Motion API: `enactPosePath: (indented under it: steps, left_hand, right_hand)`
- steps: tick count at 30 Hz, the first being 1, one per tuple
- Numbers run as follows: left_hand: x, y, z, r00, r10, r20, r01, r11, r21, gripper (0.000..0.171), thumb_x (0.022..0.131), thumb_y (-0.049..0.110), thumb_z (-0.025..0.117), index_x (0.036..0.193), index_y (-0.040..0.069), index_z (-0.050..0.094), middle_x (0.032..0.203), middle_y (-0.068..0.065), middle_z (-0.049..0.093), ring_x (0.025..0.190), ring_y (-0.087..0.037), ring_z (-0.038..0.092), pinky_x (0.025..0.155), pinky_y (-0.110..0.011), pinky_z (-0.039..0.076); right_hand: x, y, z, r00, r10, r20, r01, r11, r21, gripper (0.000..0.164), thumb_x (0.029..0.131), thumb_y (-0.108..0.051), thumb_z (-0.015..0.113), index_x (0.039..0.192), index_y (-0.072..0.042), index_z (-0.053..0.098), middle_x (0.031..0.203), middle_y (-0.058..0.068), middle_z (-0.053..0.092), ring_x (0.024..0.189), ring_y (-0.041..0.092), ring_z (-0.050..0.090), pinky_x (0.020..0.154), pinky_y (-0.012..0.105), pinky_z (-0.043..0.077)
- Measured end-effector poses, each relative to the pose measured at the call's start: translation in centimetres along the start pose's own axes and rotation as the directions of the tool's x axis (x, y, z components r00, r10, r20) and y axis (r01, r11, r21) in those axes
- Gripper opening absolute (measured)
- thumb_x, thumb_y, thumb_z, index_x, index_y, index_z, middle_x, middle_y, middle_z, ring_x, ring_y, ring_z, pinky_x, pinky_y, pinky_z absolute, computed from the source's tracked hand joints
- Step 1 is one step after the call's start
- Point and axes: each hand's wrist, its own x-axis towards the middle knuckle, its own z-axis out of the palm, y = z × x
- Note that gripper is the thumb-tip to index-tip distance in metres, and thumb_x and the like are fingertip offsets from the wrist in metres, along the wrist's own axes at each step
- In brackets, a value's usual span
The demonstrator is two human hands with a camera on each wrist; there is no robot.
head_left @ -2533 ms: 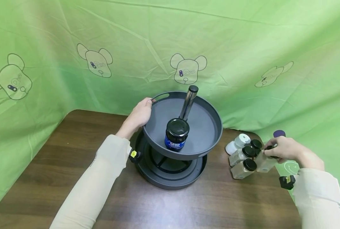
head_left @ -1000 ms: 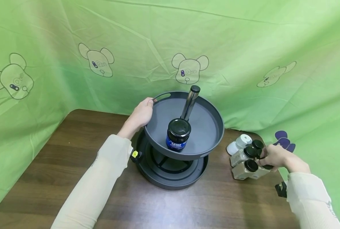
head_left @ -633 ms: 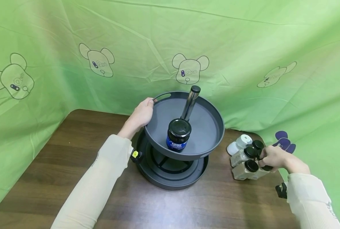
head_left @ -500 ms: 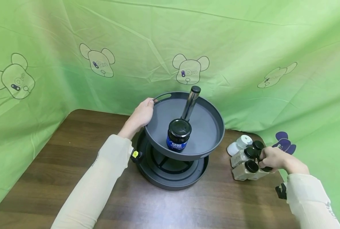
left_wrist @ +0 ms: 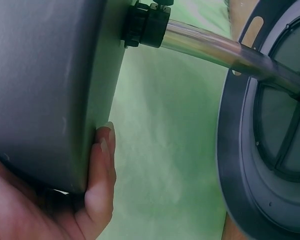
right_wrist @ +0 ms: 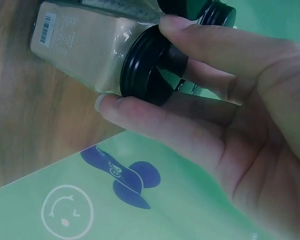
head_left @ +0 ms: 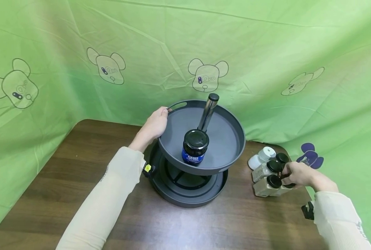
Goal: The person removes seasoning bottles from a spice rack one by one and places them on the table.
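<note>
My left hand (head_left: 155, 123) grips the handle rim of the round grey upper tray (head_left: 221, 146) of a two-tier stand. In the left wrist view its fingers (left_wrist: 101, 175) curl under the tray's edge. A black-lidded jar with a blue label (head_left: 194, 149) stands on that tray near the pole (head_left: 206, 113). At the right, my right hand (head_left: 299, 174) holds a spice jar (right_wrist: 90, 47) by its black lid, the fingers (right_wrist: 140, 112) around it. The jar stands beside the others and is mostly hidden by the hand in the head view.
Several jars cluster at the table's right, including a white-capped bottle (head_left: 262, 158) and a black-lidded jar (head_left: 266, 185). Below the upper tray sits the lower tray (head_left: 185, 201) on the wooden table (head_left: 79, 173). A green cloth (head_left: 154, 41) hangs behind and at the sides.
Since the earliest frame, my right hand has moved left and down with the spice jar, setting it against the other jars. Over the last second it barely shifts. My left hand keeps its grip.
</note>
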Motion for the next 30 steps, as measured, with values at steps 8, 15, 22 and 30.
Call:
enactPosePath:
  steps: [8,15,22,30]
  left_hand:
    - [0.1,0.1,0.0,1.000,-0.004,0.001,0.004,1.000,0.005,0.044,0.102,0.034,0.017,0.137,0.020,0.039,0.148,-0.003,0.033,0.135,-0.025,0.031,0.105,-0.044,0.033]
    - [0.1,0.0,-0.1,1.000,-0.017,0.007,0.017,1.000,0.000,0.044,0.102,0.034,0.017,0.137,0.021,0.039,0.148,-0.003,0.034,0.133,-0.024,0.033,0.103,-0.043,0.034]
    - [0.0,0.3,-0.1,1.000,-0.017,0.009,0.017,1.000,0.003,0.043,0.102,0.035,0.016,0.136,0.021,0.039,0.147,-0.003,0.034,0.132,-0.025,0.034,0.103,-0.044,0.034]
    - [-0.2,0.3,0.0,0.999,-0.040,0.017,0.041,0.999,-0.014,0.042,0.102,0.034,0.017,0.136,0.023,0.039,0.146,-0.004,0.035,0.127,-0.025,0.039,0.097,-0.043,0.039]
  right_hand:
    - [0.0,0.1,-0.1,1.000,0.013,-0.007,-0.013,1.000,-0.015,0.032,0.070,-0.017,0.076,0.090,0.002,0.061,0.086,0.014,0.063,0.072,0.020,0.060,0.055,0.027,0.053]
    - [0.0,0.6,0.0,1.000,0.001,-0.013,-0.001,1.000,-0.010,0.033,0.069,-0.020,0.077,0.089,0.000,0.060,0.085,0.010,0.064,0.071,0.018,0.061,0.056,0.026,0.052]
    - [-0.2,0.9,0.0,0.997,-0.053,-0.051,0.048,0.994,-0.102,0.032,0.069,-0.027,0.077,0.086,-0.006,0.061,0.082,0.003,0.065,0.072,0.015,0.058,0.061,0.030,0.048]
    - [-0.3,0.7,0.9,0.983,-0.147,-0.111,0.124,0.973,-0.194,0.023,0.072,-0.018,0.074,0.083,-0.007,0.057,0.079,-0.001,0.063,0.074,0.017,0.056,0.062,0.031,0.042]
